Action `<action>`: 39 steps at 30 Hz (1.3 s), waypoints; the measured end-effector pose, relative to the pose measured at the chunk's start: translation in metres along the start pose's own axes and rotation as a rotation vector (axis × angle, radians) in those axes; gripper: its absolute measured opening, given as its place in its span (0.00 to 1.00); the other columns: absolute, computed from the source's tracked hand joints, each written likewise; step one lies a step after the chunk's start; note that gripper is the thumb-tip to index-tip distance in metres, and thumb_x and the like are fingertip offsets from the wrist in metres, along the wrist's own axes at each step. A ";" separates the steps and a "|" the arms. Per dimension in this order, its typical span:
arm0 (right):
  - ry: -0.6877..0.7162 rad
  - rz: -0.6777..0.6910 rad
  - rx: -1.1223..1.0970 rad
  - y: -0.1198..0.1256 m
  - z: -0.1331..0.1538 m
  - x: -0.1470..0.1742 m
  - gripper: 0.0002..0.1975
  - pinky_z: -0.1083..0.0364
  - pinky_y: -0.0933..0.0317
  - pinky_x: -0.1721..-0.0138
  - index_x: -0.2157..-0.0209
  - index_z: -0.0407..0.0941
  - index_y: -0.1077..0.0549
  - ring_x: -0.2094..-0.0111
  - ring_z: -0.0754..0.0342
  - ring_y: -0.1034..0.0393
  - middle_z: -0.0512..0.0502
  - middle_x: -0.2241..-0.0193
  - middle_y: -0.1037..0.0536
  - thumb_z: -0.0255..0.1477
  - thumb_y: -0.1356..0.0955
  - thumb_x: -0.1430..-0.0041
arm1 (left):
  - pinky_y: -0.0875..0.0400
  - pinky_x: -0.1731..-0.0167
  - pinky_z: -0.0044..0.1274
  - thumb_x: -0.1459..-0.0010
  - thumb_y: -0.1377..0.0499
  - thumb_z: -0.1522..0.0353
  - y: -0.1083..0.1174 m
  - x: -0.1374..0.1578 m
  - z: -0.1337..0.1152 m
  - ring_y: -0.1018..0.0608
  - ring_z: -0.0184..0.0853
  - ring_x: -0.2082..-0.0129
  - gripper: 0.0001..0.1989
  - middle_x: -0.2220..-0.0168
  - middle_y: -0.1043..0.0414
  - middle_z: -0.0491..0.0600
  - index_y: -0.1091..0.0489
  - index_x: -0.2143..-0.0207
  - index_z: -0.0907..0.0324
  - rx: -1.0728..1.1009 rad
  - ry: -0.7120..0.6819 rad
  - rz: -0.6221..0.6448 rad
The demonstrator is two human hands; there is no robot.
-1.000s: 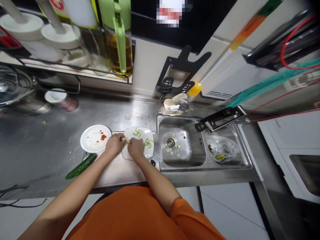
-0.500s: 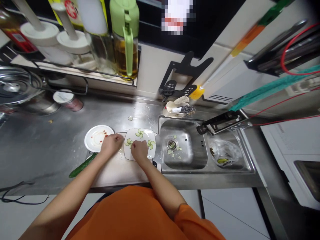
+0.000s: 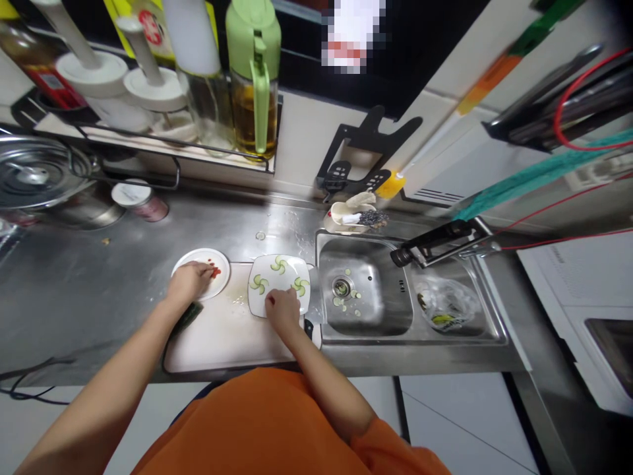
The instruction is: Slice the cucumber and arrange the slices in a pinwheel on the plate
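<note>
Square white plate [image 3: 279, 285] with three pinwheels of cucumber slices [image 3: 279, 265] sits on a pale cutting board [image 3: 222, 336], just left of the steel sink [image 3: 368, 290]. Right hand [image 3: 283, 310] rests on the plate's near edge, fingers curled; whether they pinch anything cannot be told. Left hand [image 3: 188, 280] reaches over a round white plate [image 3: 221, 264] left of the square one, fingertips bunched by red bits [image 3: 215, 269].

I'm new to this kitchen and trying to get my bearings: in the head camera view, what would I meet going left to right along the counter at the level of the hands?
Left hand over the round plate → square plate with cucumber pinwheels, right hand at its near edge → sink with cucumber slices → plastic bag.
</note>
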State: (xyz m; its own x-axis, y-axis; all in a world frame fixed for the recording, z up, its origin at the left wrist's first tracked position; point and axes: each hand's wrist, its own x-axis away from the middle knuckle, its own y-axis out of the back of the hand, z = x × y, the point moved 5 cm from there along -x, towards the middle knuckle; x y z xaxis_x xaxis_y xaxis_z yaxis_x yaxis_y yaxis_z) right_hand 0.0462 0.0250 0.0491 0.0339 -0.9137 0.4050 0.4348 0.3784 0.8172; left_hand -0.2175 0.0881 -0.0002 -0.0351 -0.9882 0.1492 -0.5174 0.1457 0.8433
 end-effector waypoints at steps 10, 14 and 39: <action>-0.011 0.011 -0.001 0.001 0.000 0.002 0.09 0.53 0.49 0.65 0.68 0.47 0.25 0.57 0.46 0.39 0.46 0.67 0.22 0.27 0.37 0.40 | 0.32 0.58 0.26 0.44 0.50 0.58 0.004 -0.001 -0.008 0.23 0.40 0.58 0.18 0.60 0.21 0.50 0.22 0.66 0.54 -0.114 -0.095 -0.024; -0.006 0.011 0.005 0.000 0.001 0.002 0.09 0.53 0.49 0.65 0.67 0.47 0.25 0.57 0.46 0.39 0.46 0.67 0.22 0.27 0.37 0.40 | 0.33 0.60 0.24 0.44 0.50 0.59 0.008 -0.001 -0.016 0.23 0.39 0.58 0.18 0.60 0.21 0.49 0.22 0.70 0.54 -0.132 -0.074 -0.009; 0.013 -0.066 -0.049 0.000 -0.004 -0.002 0.09 0.53 0.49 0.64 0.67 0.49 0.24 0.57 0.46 0.40 0.48 0.67 0.23 0.29 0.37 0.40 | 0.30 0.63 0.26 0.48 0.43 0.57 -0.019 0.043 -0.079 0.23 0.36 0.67 0.15 0.66 0.21 0.47 0.22 0.66 0.54 0.346 0.017 -0.089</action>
State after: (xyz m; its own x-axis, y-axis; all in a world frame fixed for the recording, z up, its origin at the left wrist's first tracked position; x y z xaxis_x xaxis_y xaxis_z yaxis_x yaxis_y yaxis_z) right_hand 0.0501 0.0262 0.0470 0.0150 -0.9382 0.3457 0.4800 0.3101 0.8207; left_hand -0.1414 0.0471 0.0310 0.0356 -0.9949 0.0939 -0.7767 0.0316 0.6291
